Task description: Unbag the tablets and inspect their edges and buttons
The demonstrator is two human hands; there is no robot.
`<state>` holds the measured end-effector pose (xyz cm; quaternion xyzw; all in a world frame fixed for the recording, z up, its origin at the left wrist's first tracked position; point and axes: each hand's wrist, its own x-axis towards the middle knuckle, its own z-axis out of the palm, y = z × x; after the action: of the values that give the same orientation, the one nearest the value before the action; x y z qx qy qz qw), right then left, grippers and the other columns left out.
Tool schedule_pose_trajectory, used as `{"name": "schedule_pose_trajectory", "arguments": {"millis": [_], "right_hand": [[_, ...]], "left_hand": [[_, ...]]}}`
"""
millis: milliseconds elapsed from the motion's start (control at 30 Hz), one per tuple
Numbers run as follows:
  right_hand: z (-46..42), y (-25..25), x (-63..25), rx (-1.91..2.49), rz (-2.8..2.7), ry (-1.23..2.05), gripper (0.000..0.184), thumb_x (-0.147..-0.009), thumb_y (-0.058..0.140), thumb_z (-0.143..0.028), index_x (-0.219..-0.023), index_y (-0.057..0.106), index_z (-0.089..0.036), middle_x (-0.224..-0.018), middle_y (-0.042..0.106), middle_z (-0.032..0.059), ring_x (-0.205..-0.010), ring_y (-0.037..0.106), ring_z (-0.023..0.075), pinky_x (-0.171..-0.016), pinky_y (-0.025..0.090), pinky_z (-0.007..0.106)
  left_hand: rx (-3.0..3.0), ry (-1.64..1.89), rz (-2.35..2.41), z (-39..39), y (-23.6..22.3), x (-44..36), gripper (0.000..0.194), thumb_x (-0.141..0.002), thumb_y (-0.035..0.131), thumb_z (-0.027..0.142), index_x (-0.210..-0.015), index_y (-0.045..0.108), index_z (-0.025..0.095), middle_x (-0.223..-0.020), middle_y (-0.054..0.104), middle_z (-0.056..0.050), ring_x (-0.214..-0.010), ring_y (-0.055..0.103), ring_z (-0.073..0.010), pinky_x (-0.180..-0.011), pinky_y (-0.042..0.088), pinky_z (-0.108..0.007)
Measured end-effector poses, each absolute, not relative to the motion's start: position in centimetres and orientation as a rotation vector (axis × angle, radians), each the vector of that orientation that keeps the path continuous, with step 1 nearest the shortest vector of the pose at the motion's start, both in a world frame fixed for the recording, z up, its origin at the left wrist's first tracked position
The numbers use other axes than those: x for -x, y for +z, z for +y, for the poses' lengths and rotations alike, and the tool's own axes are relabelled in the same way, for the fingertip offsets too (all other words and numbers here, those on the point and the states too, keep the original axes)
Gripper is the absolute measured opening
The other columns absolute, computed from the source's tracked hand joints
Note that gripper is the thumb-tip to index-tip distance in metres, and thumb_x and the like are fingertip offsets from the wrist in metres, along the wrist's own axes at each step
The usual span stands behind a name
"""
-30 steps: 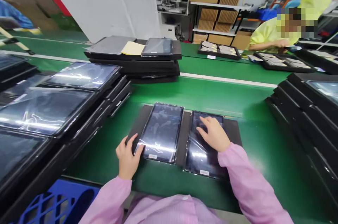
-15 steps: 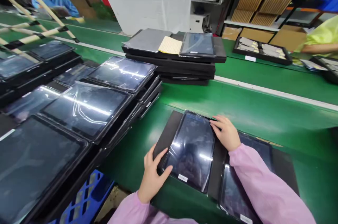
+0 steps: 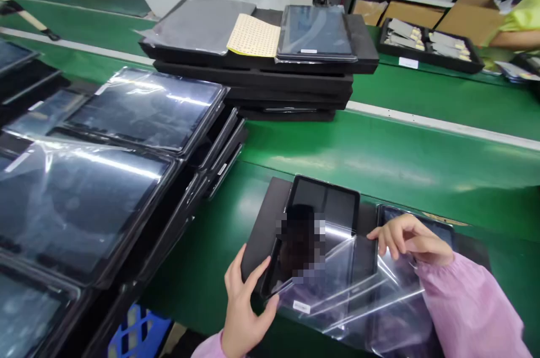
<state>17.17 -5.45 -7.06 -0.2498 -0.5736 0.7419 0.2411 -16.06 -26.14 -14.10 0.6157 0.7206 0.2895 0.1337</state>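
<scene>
A dark tablet screen [image 3: 328, 200] with a white label near its lower edge lies on a black foam pad [image 3: 260, 234]. Its upper half looks bare, while clear plastic film [image 3: 337, 313] slants across its lower part and stretches to the right. My left hand [image 3: 248, 301] rests at the lower left edge with fingers and thumb spread, touching pad and screen. Over a second screen [image 3: 396, 301] on the right, my right hand [image 3: 407, 240] is closed in a pinch on the film. That second screen is partly covered by film and hand.
Stacks of film-covered screens [image 3: 147, 110] fill the left. Behind, black foam trays [image 3: 253, 79] carry a grey sheet, a yellow dotted sheet [image 3: 255, 34] and another screen. A parts tray [image 3: 432, 48] stands at back right, near a person's yellow sleeve [image 3: 521, 9]. A blue crate [image 3: 139, 330] is below.
My right hand has moved from the screen's upper right corner down and right, drawing the film off its upper part. My left hand stays at the left edge. The view has shifted.
</scene>
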Motion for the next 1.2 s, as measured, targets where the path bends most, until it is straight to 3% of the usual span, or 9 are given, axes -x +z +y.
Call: {"name": "schedule_pose_trajectory", "arguments": {"millis": [300,467,567,700,767,833,967,1033,1200], "right_hand": [[-6.1,-6.4,-15.7,0.822,-1.653,1.968,0.024,-0.075,0.06,-0.032,-0.054,0.052,-0.026,-0.051,0.064,0.0,-0.06,0.072,0.0212,-0.093,0.056,0.044],[-5.9,-5.3,-14.9,0.955,-1.687,1.901,0.029,-0.075,0.064,-0.044,-0.054,0.054,-0.026,-0.052,0.067,0.0017,-0.061,0.074,0.024,-0.09,0.058,0.048],[-5.4,-4.6,-13.8,1.067,-1.683,1.795,0.025,-0.08,0.064,-0.043,-0.066,0.059,-0.023,-0.061,0.072,0.0036,-0.065,0.074,0.0219,-0.079,0.061,0.042],[-3.9,-3.0,-11.4,1.162,-1.749,1.681,0.009,-0.08,0.069,-0.028,-0.078,0.065,-0.02,-0.072,0.074,0.0018,-0.07,0.072,0.0172,-0.075,0.059,0.033],[-2.9,-2.3,-9.7,1.206,-1.828,1.589,0.004,-0.081,0.068,-0.017,-0.079,0.066,-0.019,-0.072,0.073,0.0001,-0.068,0.07,0.0154,-0.073,0.057,0.03],[-2.2,-1.8,-7.8,1.223,-2.018,1.471,0.014,-0.083,0.063,-0.006,-0.078,0.063,-0.018,-0.061,0.068,-0.0039,-0.056,0.067,0.0123,-0.066,0.057,0.028],[-1.3,-2.0,-4.0,1.046,-1.932,1.756,0.038,-0.089,0.053,0.003,-0.122,0.061,-0.016,-0.056,0.066,-0.0081,-0.047,0.065,0.0116,-0.052,0.056,0.022],[-1.0,-2.7,-3.0,0.954,-1.793,1.856,0.044,-0.093,0.051,0.0,-0.134,0.056,-0.016,-0.06,0.069,-0.0072,-0.055,0.07,0.0126,-0.055,0.059,0.021],[0.4,-5.4,-4.9,1.099,-1.41,1.877,0.033,-0.098,0.048,-0.003,-0.128,0.06,-0.011,-0.069,0.072,-0.0017,-0.071,0.076,0.0143,-0.07,0.063,0.024]], "left_hand": [[-1.741,0.841,2.116,-25.9,-14.0,16.3,0.031,-0.091,0.055,0.034,-0.12,0.068,0.03,-0.151,0.042,-0.013,-0.134,0.048,-0.0405,-0.102,0.048,-0.059],[-1.678,0.803,2.16,-25.0,-12.9,16.4,0.023,-0.095,0.052,0.035,-0.111,0.069,0.032,-0.14,0.049,-0.011,-0.129,0.052,-0.0385,-0.11,0.04,-0.065],[-1.677,0.715,2.209,-23.7,-11.8,17.0,0.02,-0.095,0.056,0.04,-0.097,0.072,0.03,-0.129,0.054,-0.01,-0.121,0.055,-0.0369,-0.111,0.036,-0.068],[-1.718,0.626,2.162,-21.2,-10.4,17.9,0.025,-0.089,0.061,0.049,-0.083,0.071,0.027,-0.121,0.055,-0.01,-0.122,0.054,-0.0387,-0.112,0.034,-0.069],[-1.708,0.616,2.113,-19.9,-9.8,18.3,0.025,-0.086,0.064,0.049,-0.091,0.071,0.026,-0.125,0.055,-0.012,-0.127,0.052,-0.0393,-0.115,0.033,-0.067],[-1.693,0.567,2.03,-18.7,-9.4,18.6,0.031,-0.082,0.067,0.049,-0.102,0.071,0.026,-0.137,0.052,-0.013,-0.136,0.046,-0.0397,-0.118,0.032,-0.064],[-1.605,0.425,1.927,-17.4,-9.1,19.4,0.052,-0.077,0.07,0.051,-0.123,0.064,0.027,-0.155,0.04,-0.014,-0.15,0.031,-0.0422,-0.12,0.027,-0.066],[-1.562,0.387,1.899,-17.1,-9.1,19.7,0.061,-0.077,0.07,0.053,-0.131,0.058,0.028,-0.158,0.037,-0.014,-0.153,0.026,-0.0418,-0.121,0.026,-0.067],[-1.515,0.395,1.866,-17.2,-9.3,19.9,0.069,-0.077,0.07,0.053,-0.139,0.051,0.029,-0.163,0.032,-0.014,-0.156,0.02,-0.0407,-0.122,0.026,-0.066]]}}
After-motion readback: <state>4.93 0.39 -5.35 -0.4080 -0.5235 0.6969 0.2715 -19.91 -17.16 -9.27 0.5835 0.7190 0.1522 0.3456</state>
